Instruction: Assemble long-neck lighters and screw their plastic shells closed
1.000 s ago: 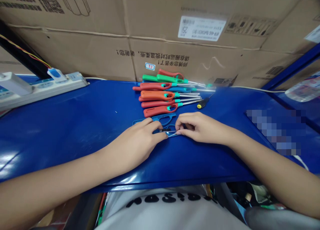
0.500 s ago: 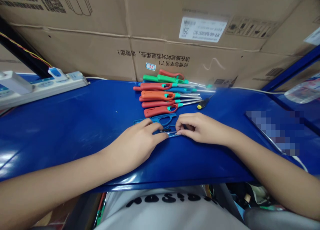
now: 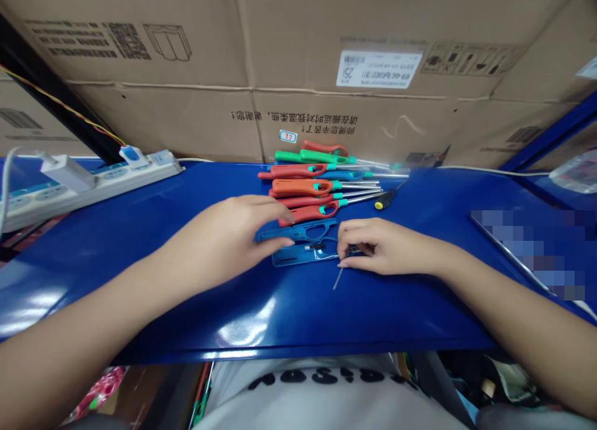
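Observation:
My right hand [image 3: 373, 246] is closed, its thumb and fingertips pinching a thin grey rod [image 3: 337, 279] that sticks out downward. Beneath those fingers runs the right end of an opened blue lighter half-shell [image 3: 286, 257]; small black and white parts lie inside it. Just behind rests the other blue half-shell [image 3: 305, 233] with its trigger loop. My left hand [image 3: 228, 234], holding nothing, has thumb and fingers apart at the left ends of both shells. Its index fingertip overlaps the handle of the nearest red long-neck lighter [image 3: 310, 213]; whether they touch I cannot tell.
Several red, green and blue lighters and an orange lighter [image 3: 298, 187] lie stacked behind the shells. A black-and-yellow screwdriver [image 3: 385, 200] is to their right. A white power strip [image 3: 163, 163] stands left, a flat pixelated device right. A large cardboard box [image 3: 186, 119] closes off the back.
My left hand has drawn back left from the half-shell and opened. The grey rod, earlier lying along the shell, now points down from my right fingers. The whole view has shifted slightly.

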A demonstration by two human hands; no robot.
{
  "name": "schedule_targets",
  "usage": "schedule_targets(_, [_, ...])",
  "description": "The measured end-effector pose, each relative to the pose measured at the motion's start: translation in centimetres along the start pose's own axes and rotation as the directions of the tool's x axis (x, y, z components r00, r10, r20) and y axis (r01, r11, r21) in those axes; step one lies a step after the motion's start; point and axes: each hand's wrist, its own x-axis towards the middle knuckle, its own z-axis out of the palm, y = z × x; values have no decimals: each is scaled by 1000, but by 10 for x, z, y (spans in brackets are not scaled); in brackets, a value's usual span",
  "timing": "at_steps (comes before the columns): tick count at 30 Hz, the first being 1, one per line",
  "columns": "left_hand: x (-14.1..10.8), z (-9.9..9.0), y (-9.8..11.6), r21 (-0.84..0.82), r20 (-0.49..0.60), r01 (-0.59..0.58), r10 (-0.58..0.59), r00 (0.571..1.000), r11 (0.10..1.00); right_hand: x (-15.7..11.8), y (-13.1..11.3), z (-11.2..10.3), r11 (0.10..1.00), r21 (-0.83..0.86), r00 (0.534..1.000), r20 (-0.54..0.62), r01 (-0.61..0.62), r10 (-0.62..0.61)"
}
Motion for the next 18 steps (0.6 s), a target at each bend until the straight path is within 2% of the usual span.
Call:
schedule_targets(3, [2,-3,-8,111,-12,35,-34,999,993,0,0,0,1000,-5,1000,-9,17,-17])
schedule_targets(8, [5,14,-14,143,48,68,-76,996,987,-2,-2,-1,999,-2,999,-27,32,-32])
schedule_targets(10, [5,20,-12,116,13,43,-45,999,992,-2,-5,-1,999,-9,999,-23,32,-32])
schedule_targets(12, [5,25,-5,74,-68,-23,28,997,997,-2,-6,-1,998,-16,998,-41,55,-55])
schedule_targets(14, [3,30,3,38,-121,-122,126,985,992,0,-4,-2,995,-47,987,-130,88,-93])
schedule_targets(16, [1,35,11,14,-93,-216,216,972,976,0,6,-8,990,-125,950,-294,68,-103])
schedule_targets(18, [-2,39,16,-7,-44,-276,276,960,961,-3,24,-20,969,-236,880,-473,-75,-47])
